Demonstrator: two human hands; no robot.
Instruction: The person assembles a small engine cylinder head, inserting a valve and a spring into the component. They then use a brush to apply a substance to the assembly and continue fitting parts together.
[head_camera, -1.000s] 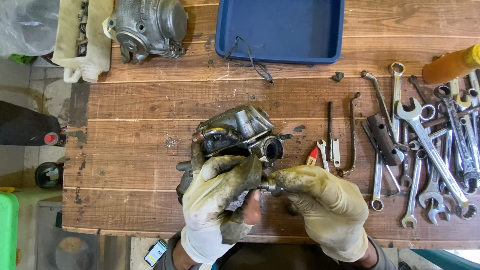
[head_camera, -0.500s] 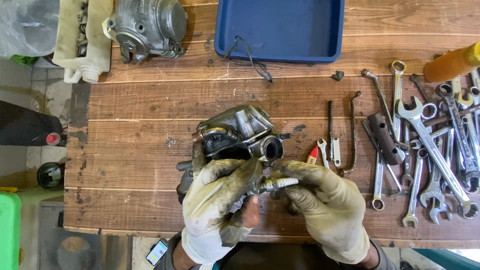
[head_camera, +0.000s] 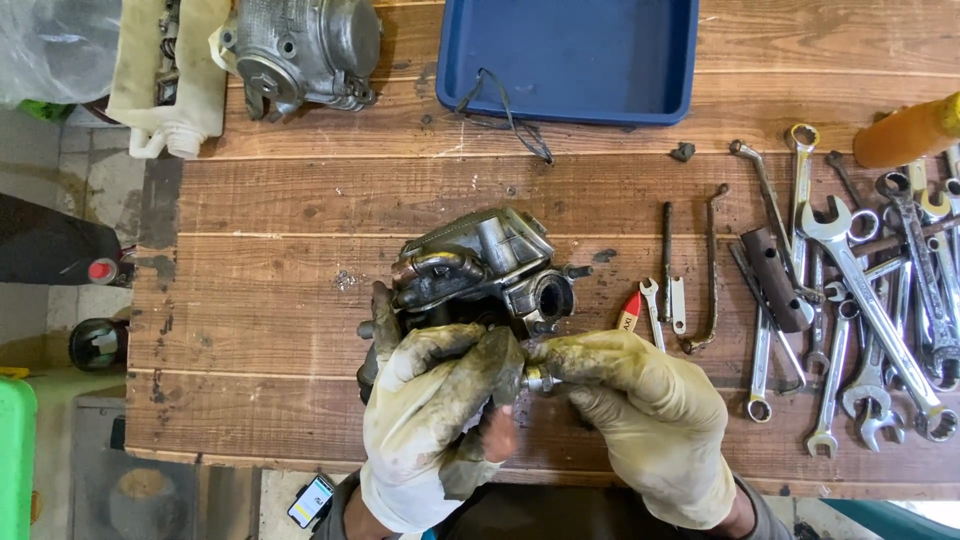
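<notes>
Nearest, left hand (head_camera: 430, 420) in a grimy glove, fingers curled shut around the near side of the engine part (head_camera: 480, 270) at the bench's near middle. Right hand (head_camera: 640, 410) beside it, thumb and fingers pinched on a small metal fitting (head_camera: 538, 380) between both hands. Less of that fitting showing than half a second ago, right fingertips now closer to the left glove; engine part unmoved. Farther right, spanners (head_camera: 860, 300) spread on the wooden bench (head_camera: 270, 260). Farthest, blue tray (head_camera: 570, 60) and a second casing (head_camera: 300, 45).
</notes>
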